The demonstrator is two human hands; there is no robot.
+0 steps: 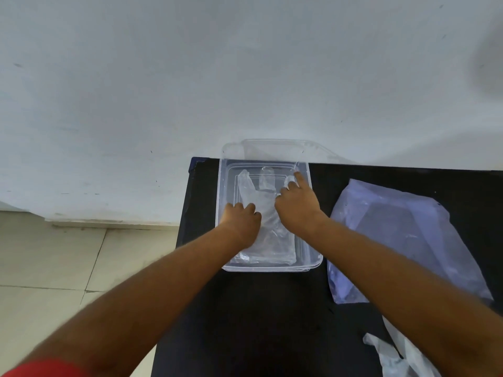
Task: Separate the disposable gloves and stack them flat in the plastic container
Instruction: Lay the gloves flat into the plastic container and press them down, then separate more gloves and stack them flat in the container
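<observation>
A clear plastic container (313,254) stands at the far left part of the black table. Inside it lies a thin see-through disposable glove (268,202), spread flat with its fingers pointing away from me. My left hand (242,221) presses down on the glove's left side, fingers curled under. My right hand (298,205) rests on the glove's right side, with the index finger stretched out onto one glove finger near the far right corner. More gloves (392,355) lie loose at the near right, partly behind my right forearm.
A large clear plastic bag (402,235) lies flat on the black table (258,322) to the right of the container. The table's left edge runs just beside the container, with tiled floor (54,268) below and a white wall behind.
</observation>
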